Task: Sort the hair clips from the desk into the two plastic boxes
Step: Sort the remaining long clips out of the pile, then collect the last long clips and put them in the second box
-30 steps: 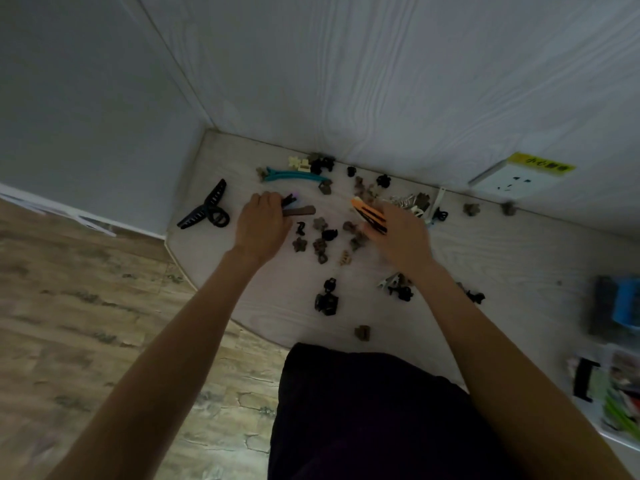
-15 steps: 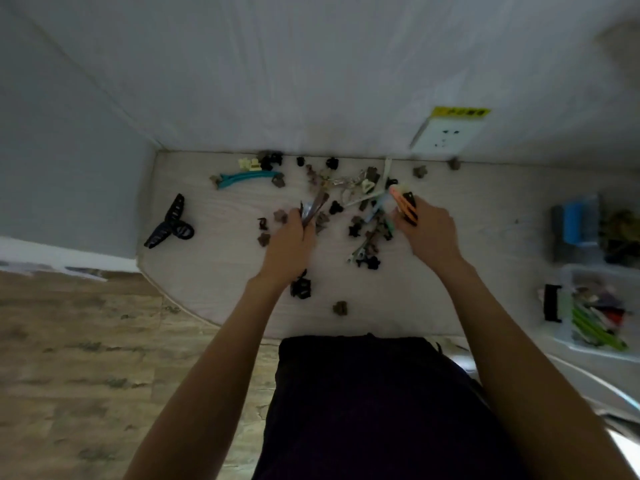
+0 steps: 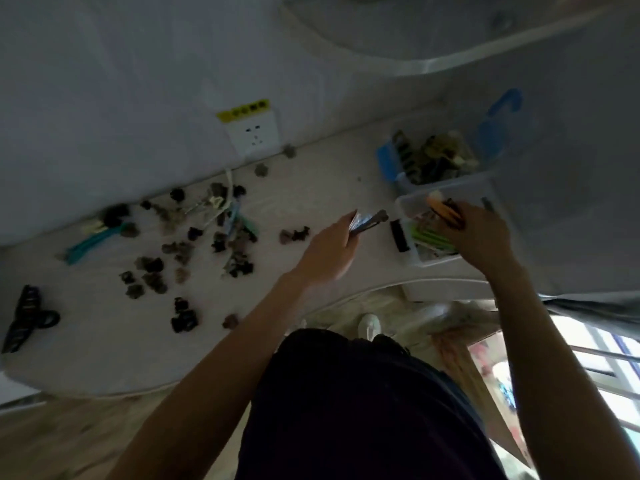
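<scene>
At the far left of the table (image 3: 104, 348) lies a big black claw clip (image 3: 26, 317), and next to it a teal clip (image 3: 90, 242) beside the scatter of small dark clips (image 3: 194, 247) that is yet to be sorted; none of these has shifted on the table in the last second, though the view has swung to the right. Above them a wall socket (image 3: 254, 133) sits on the wall. Further right, the left hand (image 3: 332, 251), which a second ago was down among the pile, is now lifted off the table and grasps a bundle of long flat clips (image 3: 367, 220), pointing them toward the boxes. The right hand (image 3: 479, 237) has travelled from the pile to the near box (image 3: 446, 261), where green clips already lie, and it grips an orange and black clip (image 3: 445, 211) just above the box's opening. Behind it stands the far box (image 3: 391, 164) with blue latches, holding darker claw clips. Judging by this, one pick-up round is done and both hands are about to drop their loads, with much of the pile left to clear.
</scene>
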`<state>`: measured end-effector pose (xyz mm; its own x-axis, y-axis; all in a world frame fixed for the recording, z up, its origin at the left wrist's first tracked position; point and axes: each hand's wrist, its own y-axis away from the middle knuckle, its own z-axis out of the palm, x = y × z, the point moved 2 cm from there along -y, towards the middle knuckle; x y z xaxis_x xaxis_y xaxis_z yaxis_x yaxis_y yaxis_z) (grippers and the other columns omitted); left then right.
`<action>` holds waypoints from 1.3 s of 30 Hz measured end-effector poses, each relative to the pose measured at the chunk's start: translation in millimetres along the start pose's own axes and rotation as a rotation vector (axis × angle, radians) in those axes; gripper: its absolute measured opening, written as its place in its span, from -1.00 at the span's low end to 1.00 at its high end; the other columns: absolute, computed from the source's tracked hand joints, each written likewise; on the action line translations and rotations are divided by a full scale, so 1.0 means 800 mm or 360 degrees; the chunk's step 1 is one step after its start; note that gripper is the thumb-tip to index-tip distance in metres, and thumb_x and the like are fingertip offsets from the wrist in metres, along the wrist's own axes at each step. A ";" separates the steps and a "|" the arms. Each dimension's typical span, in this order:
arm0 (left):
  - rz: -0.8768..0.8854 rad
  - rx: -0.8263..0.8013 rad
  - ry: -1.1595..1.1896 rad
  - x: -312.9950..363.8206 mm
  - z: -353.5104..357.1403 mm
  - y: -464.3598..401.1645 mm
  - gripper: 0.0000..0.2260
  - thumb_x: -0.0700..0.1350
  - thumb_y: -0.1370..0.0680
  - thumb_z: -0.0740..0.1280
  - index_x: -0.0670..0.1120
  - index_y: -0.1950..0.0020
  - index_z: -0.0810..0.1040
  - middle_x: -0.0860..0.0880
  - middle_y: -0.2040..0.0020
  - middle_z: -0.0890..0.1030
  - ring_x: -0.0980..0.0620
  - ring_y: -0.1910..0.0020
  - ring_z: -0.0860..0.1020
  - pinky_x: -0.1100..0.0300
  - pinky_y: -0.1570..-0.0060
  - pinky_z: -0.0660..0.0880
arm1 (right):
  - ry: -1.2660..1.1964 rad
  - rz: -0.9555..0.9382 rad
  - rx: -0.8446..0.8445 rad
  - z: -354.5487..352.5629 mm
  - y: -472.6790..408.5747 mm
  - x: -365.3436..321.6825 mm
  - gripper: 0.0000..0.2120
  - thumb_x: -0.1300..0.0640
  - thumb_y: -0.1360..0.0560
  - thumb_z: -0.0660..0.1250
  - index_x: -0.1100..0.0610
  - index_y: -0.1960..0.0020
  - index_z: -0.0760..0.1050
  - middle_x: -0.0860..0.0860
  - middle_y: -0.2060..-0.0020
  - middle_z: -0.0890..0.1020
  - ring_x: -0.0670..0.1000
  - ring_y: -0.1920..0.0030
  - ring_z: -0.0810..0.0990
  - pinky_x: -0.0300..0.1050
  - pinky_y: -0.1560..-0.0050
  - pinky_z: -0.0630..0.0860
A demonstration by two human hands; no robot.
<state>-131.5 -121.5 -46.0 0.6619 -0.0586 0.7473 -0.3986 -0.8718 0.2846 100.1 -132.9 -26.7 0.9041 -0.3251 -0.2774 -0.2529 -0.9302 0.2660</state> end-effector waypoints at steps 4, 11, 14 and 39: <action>-0.0001 0.0128 -0.0048 0.035 0.026 -0.016 -0.62 -0.17 -0.62 0.11 -0.16 -0.45 0.24 -0.22 -0.28 0.48 -0.19 -0.18 0.49 0.20 0.03 0.31 | 0.0304 -0.0322 -0.0225 0.012 -0.030 0.023 -0.61 -0.06 -0.49 0.29 0.00 -0.29 0.40 0.16 -0.09 0.61 0.20 -0.06 0.58 0.03 -0.05 0.48; 0.0043 0.0206 -0.0311 0.085 0.062 -0.048 -0.62 -0.14 -0.62 0.09 -0.10 -0.45 0.21 -0.19 -0.26 0.46 -0.17 -0.09 0.52 0.08 0.02 0.41 | 0.0059 -0.0617 -0.0326 0.014 -0.040 0.064 -0.53 0.17 -0.40 0.41 0.12 -0.30 0.42 0.14 -0.28 0.48 0.18 -0.27 0.41 0.02 -0.25 0.34; 0.0136 0.0167 -0.0667 0.110 0.084 -0.066 -0.58 -0.15 -0.60 0.12 -0.05 -0.47 0.18 -0.17 -0.20 0.47 -0.15 0.01 0.53 0.09 0.18 0.38 | -0.0099 -0.0639 -0.0149 0.008 -0.029 0.091 -0.62 0.28 -0.45 0.34 0.25 -0.26 0.45 0.21 -0.26 0.48 0.22 -0.27 0.40 0.01 -0.29 0.30; 0.0174 0.0617 -0.0321 0.024 0.082 -0.001 -0.68 -0.13 -0.54 0.25 -0.10 -0.29 0.47 -0.09 -0.30 0.49 0.04 -0.27 0.36 0.38 -0.26 0.19 | 0.0076 -0.0943 -0.0098 0.038 -0.007 0.039 -0.70 0.00 -0.48 0.15 -0.01 -0.11 0.55 0.01 -0.23 0.54 0.19 -0.22 0.45 0.19 -0.16 0.36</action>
<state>-76.8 -154.1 -70.8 0.7550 -0.2206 0.6175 -0.2311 -0.9708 -0.0643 119.0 -143.1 -65.0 0.8998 0.2555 -0.3536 0.3183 -0.9388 0.1318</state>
